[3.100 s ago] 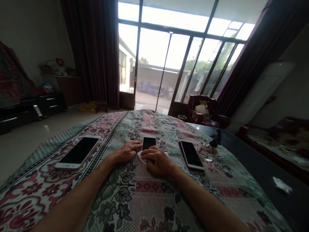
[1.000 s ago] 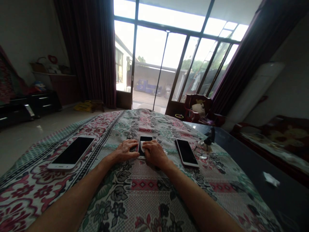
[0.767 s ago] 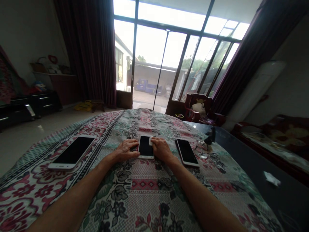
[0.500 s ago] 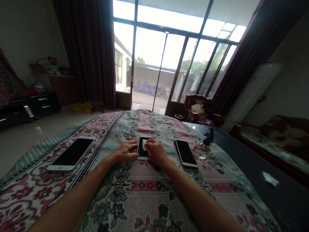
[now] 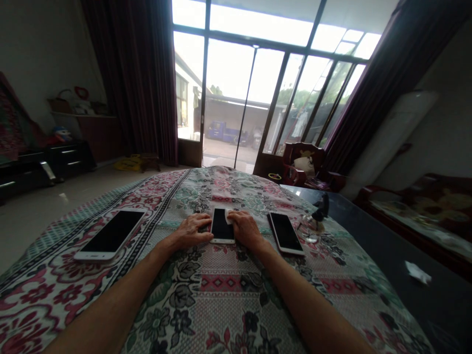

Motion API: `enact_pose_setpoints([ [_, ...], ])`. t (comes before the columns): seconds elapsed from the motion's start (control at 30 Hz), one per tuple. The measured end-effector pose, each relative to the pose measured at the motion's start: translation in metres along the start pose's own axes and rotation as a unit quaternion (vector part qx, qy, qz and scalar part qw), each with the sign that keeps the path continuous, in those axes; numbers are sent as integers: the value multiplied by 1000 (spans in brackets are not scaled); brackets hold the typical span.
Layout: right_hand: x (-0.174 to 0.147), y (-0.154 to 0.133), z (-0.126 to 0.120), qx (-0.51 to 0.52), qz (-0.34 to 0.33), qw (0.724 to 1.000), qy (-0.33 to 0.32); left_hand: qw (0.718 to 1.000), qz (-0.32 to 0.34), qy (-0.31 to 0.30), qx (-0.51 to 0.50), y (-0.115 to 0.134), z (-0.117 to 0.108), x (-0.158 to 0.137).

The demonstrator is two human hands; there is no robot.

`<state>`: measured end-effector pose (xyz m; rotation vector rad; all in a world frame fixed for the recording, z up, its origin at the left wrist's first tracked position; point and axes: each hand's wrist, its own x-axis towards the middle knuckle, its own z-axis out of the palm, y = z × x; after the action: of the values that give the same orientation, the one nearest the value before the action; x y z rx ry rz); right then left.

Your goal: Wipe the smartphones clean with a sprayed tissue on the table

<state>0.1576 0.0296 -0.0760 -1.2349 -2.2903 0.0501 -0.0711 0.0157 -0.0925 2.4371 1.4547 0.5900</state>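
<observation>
A white smartphone with a dark screen [image 5: 221, 227] lies flat on the patterned cloth between my hands. My left hand [image 5: 191, 230] rests at its left edge, fingers stretched out and thumb apart, the tips touching the phone's side. Pinched in my right hand [image 5: 246, 229] is a small white wipe [image 5: 228, 216], pressed on the screen's upper right; part of the wipe is hidden under the fingers. To the left lies a larger white phone [image 5: 112, 235], and to the right another phone [image 5: 285, 233], both screen up and dark.
The floral tablecloth [image 5: 221, 300] covers most of the table. A clear spray bottle with a black head [image 5: 313, 221] stands right of the phones. Crumpled white tissue [image 5: 418, 272] lies on the dark tabletop [image 5: 391, 250]. Beyond are a wooden chair [image 5: 304, 164] and glass doors.
My right hand has slid the wipe to the right across the screen, from its middle to its right edge. My left hand stays at the phone's left side.
</observation>
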Motion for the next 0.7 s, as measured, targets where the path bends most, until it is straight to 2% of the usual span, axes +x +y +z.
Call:
enact_pose_setpoints([
  [0.1,-3,-2,-1,-5,-5,1000,0,1000,0,3,0,2,-1,0],
  [0.23,-8,-22,0,4,-105,994,-36,1000,14,7,2,7,-4,-1],
  [0.3,-9,-31,1,2,-128,991,-49,1000,22,4,-1,9,-5,-1],
  [0.4,-7,-32,1,-12,-105,993,-54,1000,4,2,-5,9,-5,0],
  [0.6,-2,-12,-5,-49,-3,998,-40,1000,-9,-11,-9,6,-4,-1],
  [0.7,-3,-10,-7,-65,19,997,-38,1000,-13,-12,-7,6,-3,-2],
])
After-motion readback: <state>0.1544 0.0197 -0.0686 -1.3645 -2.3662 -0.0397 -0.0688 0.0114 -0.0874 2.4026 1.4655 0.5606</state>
